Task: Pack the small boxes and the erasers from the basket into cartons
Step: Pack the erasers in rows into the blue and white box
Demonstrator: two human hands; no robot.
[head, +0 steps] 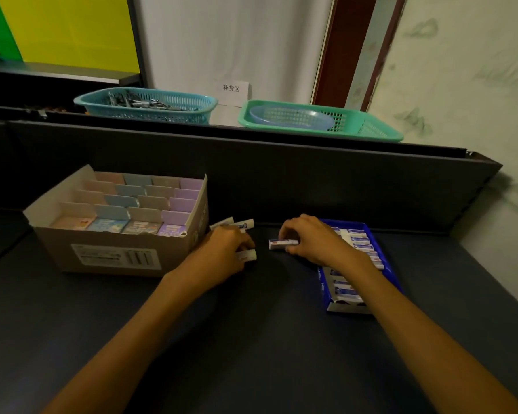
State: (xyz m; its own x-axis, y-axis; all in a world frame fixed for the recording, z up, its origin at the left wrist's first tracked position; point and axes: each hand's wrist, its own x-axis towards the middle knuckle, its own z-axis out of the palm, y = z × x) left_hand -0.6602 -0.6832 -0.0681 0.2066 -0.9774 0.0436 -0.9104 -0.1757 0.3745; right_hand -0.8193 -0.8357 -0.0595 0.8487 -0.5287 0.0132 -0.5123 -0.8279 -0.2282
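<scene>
Both bare forearms reach forward over the dark tabletop (251, 339), hands palm-down and close together near its middle. The left hand (225, 249) has its fingers curled around several white erasers: one eraser (247, 255) shows under the knuckles at the hand's right edge, and two more erasers (237, 224) stick out beyond the fingers, pointing toward the cardboard carton (117, 258) just to the left. That carton stands open, holding rows of small boxes (132, 204) in pink, blue, beige and purple, set upright in four columns. The right hand (308, 239) bends at the wrist, with thumb and fingers pinching one end of a single white eraser with a blue label (281, 244), which lies level at the tabletop, apart from the left hand. Just beside the right wrist sits a blue carton tray (389, 264) with a row of packed erasers (361, 249) lying side by side, partly hidden by the forearm. On the ledge behind, a teal basket (145, 107) holds dark items too blurred to name, and a green basket (320, 121) holds a pale oval dish (290, 118).
</scene>
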